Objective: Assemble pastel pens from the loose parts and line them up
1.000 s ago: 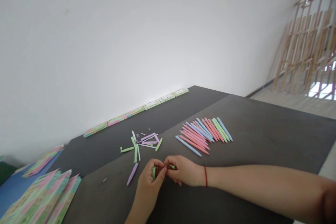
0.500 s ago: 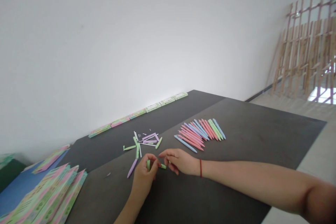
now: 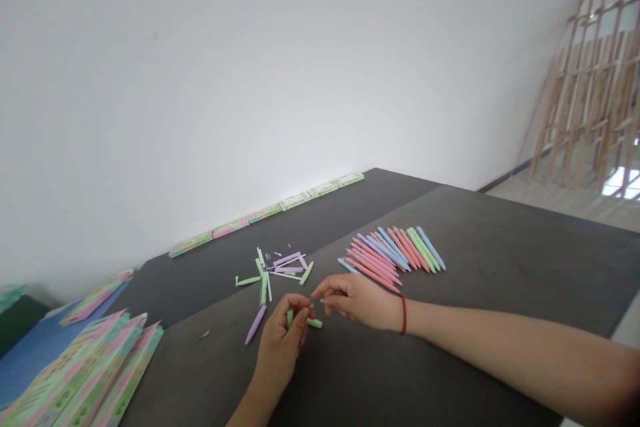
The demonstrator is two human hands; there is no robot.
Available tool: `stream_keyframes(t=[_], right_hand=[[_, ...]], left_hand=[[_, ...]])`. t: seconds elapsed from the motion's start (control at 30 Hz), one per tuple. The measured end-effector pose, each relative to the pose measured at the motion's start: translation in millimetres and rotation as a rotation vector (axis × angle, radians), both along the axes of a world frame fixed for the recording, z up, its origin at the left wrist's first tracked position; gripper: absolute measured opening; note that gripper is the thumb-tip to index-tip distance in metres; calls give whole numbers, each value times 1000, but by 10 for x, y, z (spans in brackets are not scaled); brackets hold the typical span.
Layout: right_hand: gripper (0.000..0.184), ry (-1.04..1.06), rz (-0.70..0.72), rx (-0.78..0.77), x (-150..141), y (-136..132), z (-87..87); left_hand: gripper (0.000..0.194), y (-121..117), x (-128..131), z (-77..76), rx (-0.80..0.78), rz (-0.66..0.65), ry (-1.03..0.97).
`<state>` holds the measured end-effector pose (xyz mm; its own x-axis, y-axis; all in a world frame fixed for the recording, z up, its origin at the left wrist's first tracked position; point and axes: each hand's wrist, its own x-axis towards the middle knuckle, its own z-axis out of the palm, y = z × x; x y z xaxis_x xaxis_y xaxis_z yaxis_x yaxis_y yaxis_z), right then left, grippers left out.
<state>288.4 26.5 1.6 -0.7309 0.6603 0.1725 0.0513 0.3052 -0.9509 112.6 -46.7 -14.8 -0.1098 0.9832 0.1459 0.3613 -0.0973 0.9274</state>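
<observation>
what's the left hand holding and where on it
The left hand grips a green pen barrel in its fingers, around the middle, with green showing on both sides.

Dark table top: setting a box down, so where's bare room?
Bare room lies on the dark table top right of the pastel pens, and between the boxes along the wall and the loose pen parts. Crowded around the left hand and right hand.
</observation>
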Motion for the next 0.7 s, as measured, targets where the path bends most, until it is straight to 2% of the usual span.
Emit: stream_keyframes(t=[0.13,0.3,0.43,0.6,0.7], right_hand=[[43,-27,18,162,-7,-5,-11],[52,-77,25,391,11,-15,11],[54,-115,16,462,24,-39,3],[56,-206,5,524,14,-77,-37],[58,-205,3,538,17,-84,-36]], left_hand=[[20,-15,9,-28,-16,-27,-9],[22,-29,21,-59,-20,-40,9],[22,-40,34,-29,-6,-18,53],[17,-76,86,72,19,-46,237],[15,-85,96,97,70,-22,279]])
